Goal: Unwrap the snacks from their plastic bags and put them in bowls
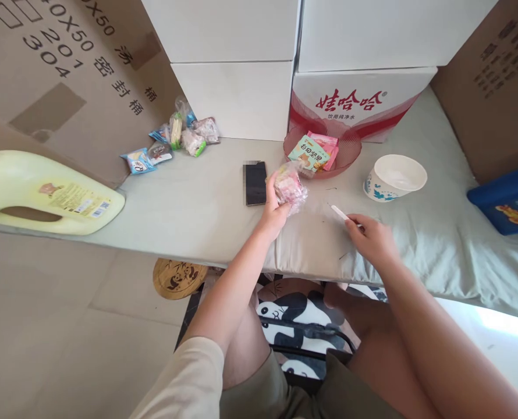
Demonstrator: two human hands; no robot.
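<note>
My left hand [275, 208] is closed around a snack in a clear, crinkled plastic wrapper [291, 187], with pink showing inside, just in front of the pink glass bowl [355, 152]. In that bowl lie a green packet [308, 153] and a pink packet [326, 141]. Between the fingers of my right hand [373, 237] is a slim white stick-like tool [339, 212] with a thin dark tip pointing left toward the wrapper, apart from it. Its exact kind is unclear. A black phone [256, 185] rests left of my left hand.
Farther left lie several wrapped snacks [193, 142] and a pale yellow jug [67, 189]. A white paper tub [382, 185] stands right of the bowl, and a blue package [510, 198] sits at the right edge. White boxes [237, 99] and cardboard cartons [88, 93] border the cloth-covered surface [206, 209].
</note>
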